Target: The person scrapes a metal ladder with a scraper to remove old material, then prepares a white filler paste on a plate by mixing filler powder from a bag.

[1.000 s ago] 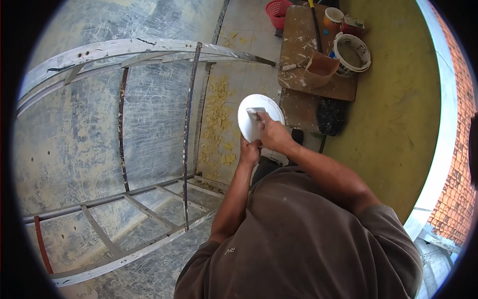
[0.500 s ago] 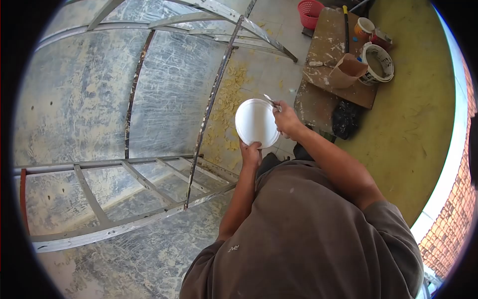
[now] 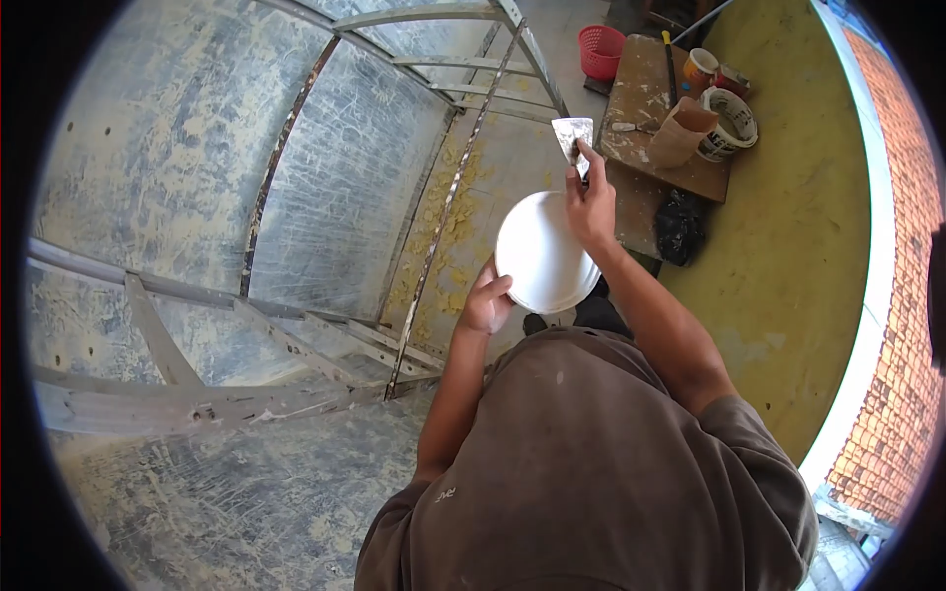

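Note:
My left hand (image 3: 487, 301) grips a round white lid (image 3: 542, 258) by its lower left edge, thumb on the face and the other fingers behind. In my right hand (image 3: 592, 205) is a putty knife (image 3: 574, 134), its smeared metal blade pointing up and away from me. The right hand overlaps the lid's upper right edge in this view, and the blade is beyond the lid's rim. Most of the putty knife's handle is hidden by my fingers.
Metal scaffolding (image 3: 469, 175) stands on my left beside a patchy grey wall (image 3: 340, 167). Yellowish flakes (image 3: 445, 222) litter the floor. A low board (image 3: 645, 79) at the upper right bears a bucket (image 3: 727, 123), a brown paper bag (image 3: 680, 138) and cups. A red basket (image 3: 600, 51) stands behind.
The putty knife has swung up, so its blade face now shows above the lid. Both hands and the lid have shifted slightly right in view, and the camera view has turned.

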`<state>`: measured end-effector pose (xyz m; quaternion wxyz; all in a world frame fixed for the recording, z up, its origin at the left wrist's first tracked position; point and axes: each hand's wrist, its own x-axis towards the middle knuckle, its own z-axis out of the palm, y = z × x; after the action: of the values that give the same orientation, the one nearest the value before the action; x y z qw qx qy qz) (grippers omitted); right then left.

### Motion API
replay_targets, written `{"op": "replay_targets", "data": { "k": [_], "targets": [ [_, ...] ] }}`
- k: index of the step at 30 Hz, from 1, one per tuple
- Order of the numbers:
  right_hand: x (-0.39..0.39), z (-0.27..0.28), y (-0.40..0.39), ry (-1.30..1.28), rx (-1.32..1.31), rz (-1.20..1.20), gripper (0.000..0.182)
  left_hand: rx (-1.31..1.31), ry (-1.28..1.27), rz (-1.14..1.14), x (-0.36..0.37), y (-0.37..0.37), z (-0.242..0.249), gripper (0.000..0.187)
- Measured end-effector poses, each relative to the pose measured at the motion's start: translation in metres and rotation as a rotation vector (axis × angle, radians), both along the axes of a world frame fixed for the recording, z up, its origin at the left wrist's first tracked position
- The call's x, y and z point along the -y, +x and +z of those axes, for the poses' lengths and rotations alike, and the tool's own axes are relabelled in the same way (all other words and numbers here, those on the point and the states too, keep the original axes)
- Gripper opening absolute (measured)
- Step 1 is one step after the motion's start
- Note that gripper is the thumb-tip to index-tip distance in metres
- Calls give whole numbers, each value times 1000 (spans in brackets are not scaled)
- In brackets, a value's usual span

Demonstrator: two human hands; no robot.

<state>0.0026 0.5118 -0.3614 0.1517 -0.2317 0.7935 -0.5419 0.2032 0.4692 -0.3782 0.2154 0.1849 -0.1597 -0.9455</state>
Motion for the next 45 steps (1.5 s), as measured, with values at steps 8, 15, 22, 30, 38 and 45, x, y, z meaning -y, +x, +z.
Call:
{"op": "replay_targets", "data": {
  "k": [8,15,22,30,38,45],
  "targets": [
    [-10,35,52,-182,-407,215,57,238,-401,-9,-2,29,-17,66],
    [-73,52,112,264,314,664,25,230,-465,7,0,38,-36,57],
    [-80,52,105,208,83,706,36,51,-475,-35,-8,21,-34,56],
    [-84,33,101,353,-24,656,40,130,-707,-57,-17,-6,-60,55],
    [-89,17,84,269,25,644,37,146,-605,-27,-25,-8,-59,52],
    [-96,22,87,330,111,702,36,125,-602,9,-31,-4,-80,49]
  ]
}}
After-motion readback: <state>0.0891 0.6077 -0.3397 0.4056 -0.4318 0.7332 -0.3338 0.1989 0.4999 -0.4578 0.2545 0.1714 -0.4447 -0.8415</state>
